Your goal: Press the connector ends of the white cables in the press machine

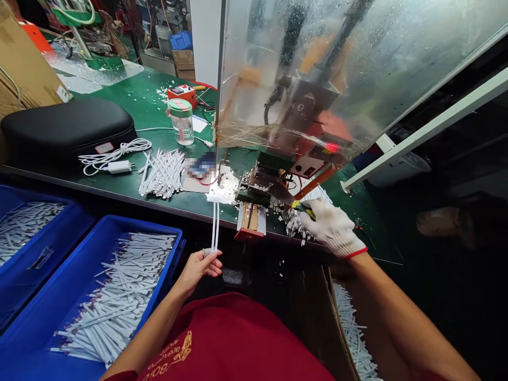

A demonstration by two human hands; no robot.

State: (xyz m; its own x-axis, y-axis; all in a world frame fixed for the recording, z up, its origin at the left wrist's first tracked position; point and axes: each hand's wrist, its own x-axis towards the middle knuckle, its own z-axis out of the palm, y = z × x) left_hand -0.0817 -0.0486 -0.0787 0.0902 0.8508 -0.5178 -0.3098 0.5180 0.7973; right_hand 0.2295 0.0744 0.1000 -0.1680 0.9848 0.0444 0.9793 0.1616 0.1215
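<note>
Near the table's front edge, my bare left hand [204, 266] is closed around the lower ends of two thin white strips [215, 225]. The strips run side by side up to a white-littered metal plate [223, 185] on the table. A white knit glove with a red cuff covers my right hand [332, 225]. It grips the yellow-and-black handle of a scraper [305, 208], whose flat blade points left at the base of a press-like machine [257, 182]. White scraps and a pile of white pieces [297, 225] lie beneath the glove, which partly hides them.
A clouded clear shield [254, 106] hangs before the machine. Left of it are a pile of white strips [162, 172], a green-lidded jar [181, 123], a coiled charger cable [115, 153] and a black case [67, 127]. Blue bins [105, 225] and a cardboard box [337, 317] hold strips below.
</note>
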